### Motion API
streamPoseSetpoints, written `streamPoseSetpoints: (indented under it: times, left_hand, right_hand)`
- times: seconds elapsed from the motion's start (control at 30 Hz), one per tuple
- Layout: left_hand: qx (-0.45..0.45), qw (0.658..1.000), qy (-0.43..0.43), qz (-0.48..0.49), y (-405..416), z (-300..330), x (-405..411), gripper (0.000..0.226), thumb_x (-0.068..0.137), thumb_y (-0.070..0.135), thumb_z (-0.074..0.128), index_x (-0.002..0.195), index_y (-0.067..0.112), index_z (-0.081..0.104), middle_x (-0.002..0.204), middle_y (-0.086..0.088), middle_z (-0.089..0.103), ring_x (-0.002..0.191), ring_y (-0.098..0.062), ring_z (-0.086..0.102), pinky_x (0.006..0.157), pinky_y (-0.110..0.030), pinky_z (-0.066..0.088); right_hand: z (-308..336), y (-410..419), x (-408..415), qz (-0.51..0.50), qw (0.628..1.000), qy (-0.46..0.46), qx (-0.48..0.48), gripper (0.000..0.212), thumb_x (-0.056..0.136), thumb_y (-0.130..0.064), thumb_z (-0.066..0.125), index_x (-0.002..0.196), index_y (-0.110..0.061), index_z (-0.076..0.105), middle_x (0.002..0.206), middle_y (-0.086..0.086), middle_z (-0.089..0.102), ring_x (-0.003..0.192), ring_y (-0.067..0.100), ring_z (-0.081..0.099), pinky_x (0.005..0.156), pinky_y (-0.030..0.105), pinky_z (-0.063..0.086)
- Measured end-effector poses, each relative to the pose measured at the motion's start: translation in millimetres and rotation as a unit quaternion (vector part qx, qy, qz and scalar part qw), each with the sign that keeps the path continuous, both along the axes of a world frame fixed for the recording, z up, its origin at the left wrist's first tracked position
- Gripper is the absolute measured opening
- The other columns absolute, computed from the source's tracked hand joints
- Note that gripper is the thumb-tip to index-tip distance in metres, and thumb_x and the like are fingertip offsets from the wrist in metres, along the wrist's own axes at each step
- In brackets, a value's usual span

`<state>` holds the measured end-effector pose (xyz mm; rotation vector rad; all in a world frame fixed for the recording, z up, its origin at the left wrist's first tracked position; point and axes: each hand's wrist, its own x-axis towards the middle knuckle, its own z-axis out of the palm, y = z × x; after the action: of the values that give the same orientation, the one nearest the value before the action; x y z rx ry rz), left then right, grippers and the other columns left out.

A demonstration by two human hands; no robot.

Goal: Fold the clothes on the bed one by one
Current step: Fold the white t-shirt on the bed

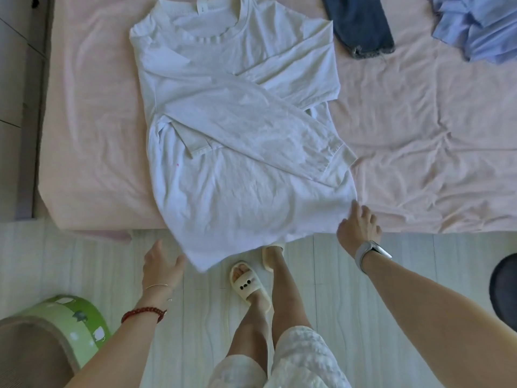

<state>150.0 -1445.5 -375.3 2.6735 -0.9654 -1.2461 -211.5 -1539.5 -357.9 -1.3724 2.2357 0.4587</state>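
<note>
A white long-sleeved shirt (237, 130) is spread flat on a bed (419, 135) covered by a pale pink sheet, seen from above. Its collar lies toward the far side, both sleeves are folded across the chest, and its hem hangs over the near edge of the mattress toward the floor. The left hand (161, 266) is held at the lower left corner of the hem, fingers relaxed and loosely spread, thumb just touching the cloth; nothing is gripped. The right hand (359, 226) is placed at the lower right corner of the hem, fingertips touching the fabric, fingers straight and slightly apart, with no pinch to be seen. A watch (372, 254) is worn on the right wrist and a red bead bracelet (144, 313) on the left. Farther back on the bed, dark blue jeans (361, 26) and a light blue garment (475, 26) are lying unfolded. A green round stool (70, 326) is standing on the pale floor at lower left.
</note>
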Motion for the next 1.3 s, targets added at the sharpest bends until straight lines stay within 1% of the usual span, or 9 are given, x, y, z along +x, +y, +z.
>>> streamPoseSetpoints:
  times: [0.13,0.3,0.53,0.77,0.93,1.07,1.17,1.23,1.3]
  left_hand:
    - [-0.039,0.987,-0.091,-0.129,-31,14,-16,0.058,0.090,0.023,0.053,0.142,0.010,0.030,0.147,-0.016,0.031,0.133,-0.034,0.029,0.106,-0.047,0.030]
    - [-0.077,0.969,-0.104,-0.209,-95,40,-25,0.061,0.095,0.032,0.045,0.147,0.018,0.018,0.155,-0.010,0.013,0.142,-0.028,0.010,0.113,-0.045,0.017]
    - [-0.141,0.964,-0.119,-0.190,-246,66,4,0.056,0.094,0.028,0.048,0.145,0.015,0.027,0.153,-0.011,0.020,0.139,-0.029,0.018,0.110,-0.044,0.023]
    - [-0.138,0.959,-0.157,-0.193,-393,33,55,0.058,0.093,0.033,0.048,0.145,0.019,0.026,0.153,-0.009,0.019,0.139,-0.030,0.016,0.108,-0.046,0.027]
    - [-0.053,0.908,-0.183,-0.373,-421,7,79,0.055,0.092,0.051,0.041,0.142,0.036,0.026,0.153,0.010,0.018,0.143,-0.018,-0.004,0.112,-0.052,-0.002]
    - [-0.066,0.904,-0.165,-0.389,-430,2,82,0.043,0.089,0.052,0.046,0.128,0.035,0.049,0.133,0.007,0.047,0.137,-0.017,0.016,0.109,-0.054,-0.008]
    - [-0.090,0.899,-0.180,-0.389,-435,5,80,0.024,0.090,0.036,0.053,0.108,0.025,0.064,0.115,0.002,0.055,0.125,-0.021,0.033,0.111,-0.054,-0.005]
    - [-0.178,0.908,-0.184,-0.332,-432,10,77,0.015,0.086,0.021,0.062,0.098,0.014,0.068,0.109,-0.006,0.056,0.118,-0.030,0.041,0.110,-0.057,0.004]
    - [-0.278,0.912,-0.205,-0.221,-416,17,70,0.019,0.078,0.009,0.069,0.097,0.008,0.067,0.107,-0.015,0.057,0.111,-0.039,0.048,0.101,-0.056,0.026]
  right_hand:
    - [5,-13,33,0.088,0.995,-0.051,-0.026,0.057,0.096,-0.022,0.037,0.147,-0.018,0.014,0.154,0.009,0.015,0.139,0.027,0.017,0.110,0.041,0.021]
    - [24,-64,74,0.142,0.979,-0.127,-0.071,0.056,0.097,-0.023,0.036,0.148,-0.020,0.013,0.155,0.009,0.013,0.142,0.025,0.011,0.114,0.040,0.012]
    - [47,-216,99,0.200,0.954,-0.162,-0.153,0.050,0.097,-0.020,0.037,0.146,-0.016,0.025,0.151,0.010,0.025,0.138,0.026,0.022,0.109,0.037,0.022]
    - [15,-375,99,0.262,0.941,-0.128,-0.172,0.047,0.097,-0.019,0.036,0.143,-0.015,0.029,0.145,0.010,0.033,0.132,0.028,0.030,0.105,0.041,0.028]
    - [-6,-428,99,0.319,0.928,-0.101,-0.162,0.046,0.095,-0.017,0.040,0.140,-0.013,0.035,0.141,0.010,0.039,0.129,0.028,0.034,0.103,0.040,0.029]
    - [-7,-417,114,0.390,0.889,-0.166,-0.175,0.031,0.092,-0.014,0.047,0.121,-0.010,0.058,0.118,0.008,0.056,0.111,0.028,0.049,0.091,0.035,0.034]
    - [-8,-381,136,0.469,0.848,-0.223,-0.102,0.030,0.094,-0.023,0.047,0.122,-0.018,0.057,0.120,0.001,0.055,0.115,0.020,0.047,0.096,0.031,0.030]
    - [-13,-366,150,0.463,0.857,-0.215,-0.078,0.034,0.095,-0.031,0.045,0.127,-0.023,0.053,0.127,-0.004,0.051,0.123,0.016,0.040,0.104,0.033,0.023]
    - [-12,-358,163,0.447,0.870,-0.188,-0.091,0.033,0.093,-0.033,0.047,0.123,-0.023,0.057,0.125,-0.003,0.053,0.121,0.018,0.043,0.105,0.037,0.020]
